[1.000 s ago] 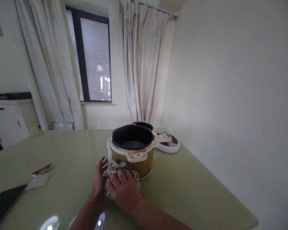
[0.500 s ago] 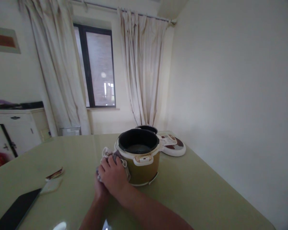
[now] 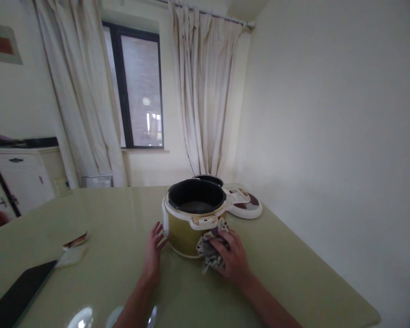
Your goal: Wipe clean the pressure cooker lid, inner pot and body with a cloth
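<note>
A yellow-green electric cooker (image 3: 183, 227) with a white rim and a black inner pot stands open on the green table (image 3: 287, 273). My right hand (image 3: 233, 260) presses a crumpled grey-white cloth (image 3: 209, 251) against the cooker's lower front right side, fingers curled on the cloth. Fingers spread, my left hand (image 3: 153, 253) rests flat against the cooker's left base and holds nothing. The cooker's white and brown lid (image 3: 243, 205) lies on the table behind it to the right.
A dark flat tablet (image 3: 17, 298) lies at the table's near left edge, with a small folded packet (image 3: 74, 241) beyond it. A white cabinet (image 3: 17, 177) stands at the left. Curtains and a window fill the back wall; a plain wall runs along the right.
My right hand has carried the cloth from the cooker's left side round to its front right. My left hand has come off the cloth and now lies open against the cooker's left base.
</note>
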Demonstrator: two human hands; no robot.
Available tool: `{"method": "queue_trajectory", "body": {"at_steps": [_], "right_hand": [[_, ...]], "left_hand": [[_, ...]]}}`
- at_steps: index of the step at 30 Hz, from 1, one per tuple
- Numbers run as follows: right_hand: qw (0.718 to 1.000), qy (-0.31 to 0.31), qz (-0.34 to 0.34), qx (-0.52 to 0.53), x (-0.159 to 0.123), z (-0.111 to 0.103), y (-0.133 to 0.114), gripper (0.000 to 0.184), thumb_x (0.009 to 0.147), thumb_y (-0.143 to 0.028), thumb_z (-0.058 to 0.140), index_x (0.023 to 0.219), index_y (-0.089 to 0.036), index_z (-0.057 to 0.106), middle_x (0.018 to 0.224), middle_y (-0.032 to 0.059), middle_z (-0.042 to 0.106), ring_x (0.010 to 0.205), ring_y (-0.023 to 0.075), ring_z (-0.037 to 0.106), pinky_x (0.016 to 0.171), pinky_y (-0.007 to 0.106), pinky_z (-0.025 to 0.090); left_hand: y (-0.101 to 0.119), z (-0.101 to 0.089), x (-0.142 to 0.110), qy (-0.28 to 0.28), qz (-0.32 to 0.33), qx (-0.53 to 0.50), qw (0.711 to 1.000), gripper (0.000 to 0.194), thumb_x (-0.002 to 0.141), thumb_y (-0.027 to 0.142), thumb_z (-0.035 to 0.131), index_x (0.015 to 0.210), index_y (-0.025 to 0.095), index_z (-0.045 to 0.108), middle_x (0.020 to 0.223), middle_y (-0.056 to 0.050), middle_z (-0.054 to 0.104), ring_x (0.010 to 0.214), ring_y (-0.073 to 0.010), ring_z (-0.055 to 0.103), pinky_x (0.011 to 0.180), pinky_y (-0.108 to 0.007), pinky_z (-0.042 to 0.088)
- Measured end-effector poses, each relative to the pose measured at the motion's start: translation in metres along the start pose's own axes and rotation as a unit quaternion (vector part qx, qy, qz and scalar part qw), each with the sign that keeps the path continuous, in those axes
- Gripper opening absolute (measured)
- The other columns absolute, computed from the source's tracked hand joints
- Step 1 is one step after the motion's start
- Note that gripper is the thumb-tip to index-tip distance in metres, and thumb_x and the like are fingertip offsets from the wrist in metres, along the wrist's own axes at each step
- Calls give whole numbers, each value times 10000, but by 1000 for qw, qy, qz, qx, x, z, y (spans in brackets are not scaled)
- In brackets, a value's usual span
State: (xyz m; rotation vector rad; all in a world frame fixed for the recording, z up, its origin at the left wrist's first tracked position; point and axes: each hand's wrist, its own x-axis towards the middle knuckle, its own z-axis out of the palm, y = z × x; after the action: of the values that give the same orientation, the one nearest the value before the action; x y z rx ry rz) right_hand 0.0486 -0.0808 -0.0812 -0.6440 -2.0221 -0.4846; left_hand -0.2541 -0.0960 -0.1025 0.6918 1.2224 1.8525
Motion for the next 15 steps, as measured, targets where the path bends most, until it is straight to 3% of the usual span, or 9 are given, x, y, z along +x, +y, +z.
{"method": "queue_trajectory", "body": {"at_steps": [3,5,8,12,15], "right_hand": [[989,33,140,42,-1,-2,4,588,923,-367,679,1486,-238,573,1402,163,579,1264,343,612,1042,501,581],[985,39,162,45,0,1,-8,621,910,-335,669,1509,-226,546,1408,168,561,1274,347,602,1044,509,580],[996,27,89,-8,5,11,-37,587,908,-389,684,1475,-266,601,1392,155,584,1245,376,569,981,534,577],[996,-5,-43,-84,29,37,-83,321,987,-322,676,1307,-321,703,1292,79,694,1180,334,551,1003,533,508],[994,-34,-60,-79,60,58,-112,227,1053,-334,640,1266,-287,700,1287,54,714,1138,287,562,937,480,506]], "left_hand": [[0,3,-3,0,15,19,1000,712,885,498,603,1538,223,529,1666,-154,521,1478,-347,548,1170,-512,505],[-1,5,-5,1,21,29,999,693,883,483,634,1521,228,545,1678,-141,510,1525,-348,499,1183,-495,498],[-1,6,-5,-2,31,36,999,669,876,480,676,1486,228,571,1664,-133,528,1526,-335,500,1157,-452,519],[-1,1,-1,18,15,19,1000,632,887,502,629,1459,235,590,1543,-144,641,1326,-307,670,1068,-458,575],[-1,-9,-1,25,7,-13,1000,602,869,531,635,1404,255,647,1343,-118,757,1148,-294,751,1010,-454,612]]}}
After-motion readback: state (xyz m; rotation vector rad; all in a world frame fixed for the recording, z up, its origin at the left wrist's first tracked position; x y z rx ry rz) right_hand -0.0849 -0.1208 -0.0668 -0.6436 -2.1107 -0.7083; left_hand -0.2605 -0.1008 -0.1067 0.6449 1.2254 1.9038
